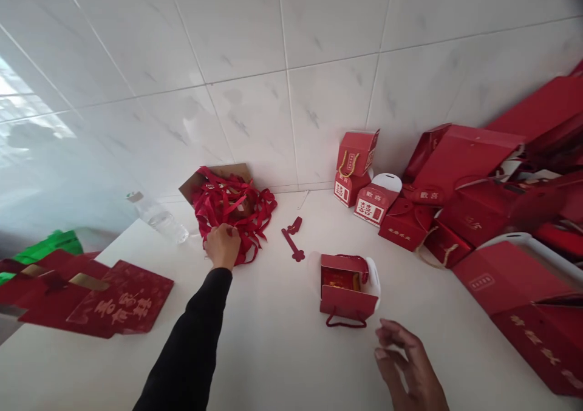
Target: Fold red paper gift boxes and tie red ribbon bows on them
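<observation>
My left hand (222,245) is at the front of a heap of red ribbons (237,207) that spills out of a brown cardboard box (189,187). Its fingers curl down onto the ribbons, and the fingertips are hidden. Near the middle of the table, a small red gift box (348,303) lies with its top open, showing red and gold contents (339,278) and a dark red cord handle (346,323). Beside its lower right corner hovers my right hand (410,362), fingers apart and holding nothing. A dark red flower-ended strip (293,245) rests between the ribbons and the gift box.
Finished-looking red boxes (371,201) stand by the tiled wall (337,83). Larger red boxes and bags (478,162) crowd the right side. At left are flat red packets (122,302), a clear plastic bottle (161,218) and something green (50,247).
</observation>
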Available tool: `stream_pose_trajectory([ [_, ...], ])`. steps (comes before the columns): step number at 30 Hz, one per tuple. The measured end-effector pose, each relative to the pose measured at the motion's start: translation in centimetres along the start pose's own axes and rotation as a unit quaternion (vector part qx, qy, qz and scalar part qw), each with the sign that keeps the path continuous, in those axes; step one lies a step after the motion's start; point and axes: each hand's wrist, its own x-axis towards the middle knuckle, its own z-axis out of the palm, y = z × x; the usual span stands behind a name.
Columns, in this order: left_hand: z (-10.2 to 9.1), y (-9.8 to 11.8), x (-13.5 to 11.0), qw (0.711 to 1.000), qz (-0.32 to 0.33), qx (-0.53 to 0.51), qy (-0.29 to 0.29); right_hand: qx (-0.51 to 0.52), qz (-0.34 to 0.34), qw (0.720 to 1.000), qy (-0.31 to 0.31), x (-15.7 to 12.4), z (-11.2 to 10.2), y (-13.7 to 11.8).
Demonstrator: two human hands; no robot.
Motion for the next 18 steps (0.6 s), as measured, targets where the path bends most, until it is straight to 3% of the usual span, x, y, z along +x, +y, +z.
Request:
stream_pose_trajectory([
  [5,-2.8,0.7,-0.2,0.988,0.012,-0.123,0.092,-0.124,-0.167,0.978,-0.005,3.6,-0.9,-3.1],
  [8,-5.6,2.1,-1.5,0.96,0.016,-0.246,0.135,-0.177,-0.235,0.953,-0.079,5.5,-1.1,-5.2],
  [10,-7.6,3.2,-3.2,0.936,0.036,-0.326,0.129,-0.177,-0.24,0.944,-0.14,6.1,-1.3,-6.1],
  [14,-10.3,4.4,-8.5,0.906,0.079,-0.413,0.048,-0.147,-0.221,0.95,-0.166,5.7,-1.6,-7.0],
  [18,-10.0,4.3,-13.8,0.922,0.161,-0.328,-0.125,-0.14,-0.191,0.958,-0.163,4.2,-2.4,-7.6],
])
